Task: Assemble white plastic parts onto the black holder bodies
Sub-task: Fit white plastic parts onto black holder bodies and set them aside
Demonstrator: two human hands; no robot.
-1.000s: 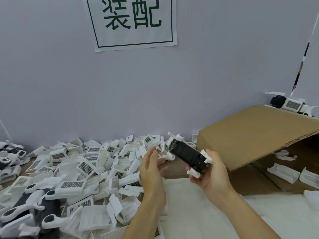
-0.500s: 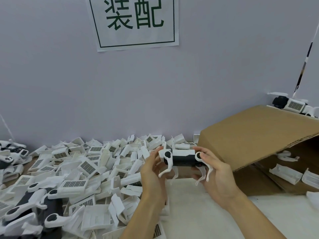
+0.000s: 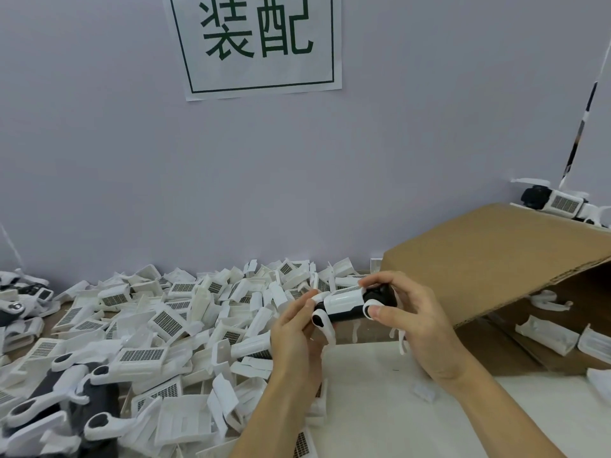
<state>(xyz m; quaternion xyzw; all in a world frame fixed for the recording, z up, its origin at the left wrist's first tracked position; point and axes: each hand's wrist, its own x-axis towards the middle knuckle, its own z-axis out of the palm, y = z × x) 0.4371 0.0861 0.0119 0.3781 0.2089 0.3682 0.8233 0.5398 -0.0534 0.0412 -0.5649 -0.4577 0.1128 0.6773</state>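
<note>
Head view: I see both hands raised over the surface, meeting on one black holder body that lies roughly level between them, above the white sheet covering the near part of the surface. My left hand has its grip closed on the holder's left end, thumb and fingertips pinching beside a white curved arm that hangs down from it. My right hand has its grip closed on the right end, fingers curled over the top and the thumb pressed on a white round cap there. A white plastic cover sits on top of the black body between the two hands.

To the left, a large pile of loose white parts spreads across the surface up to the wall, many with small grid panels facing up. At the near left corner lie several finished holders, black with white arms. To the right, a cardboard box lies on its side with its flap up; more white pieces lie inside it. One assembled holder rests on top of the box at the far right. A paper sign with two green characters hangs on the wall above.
</note>
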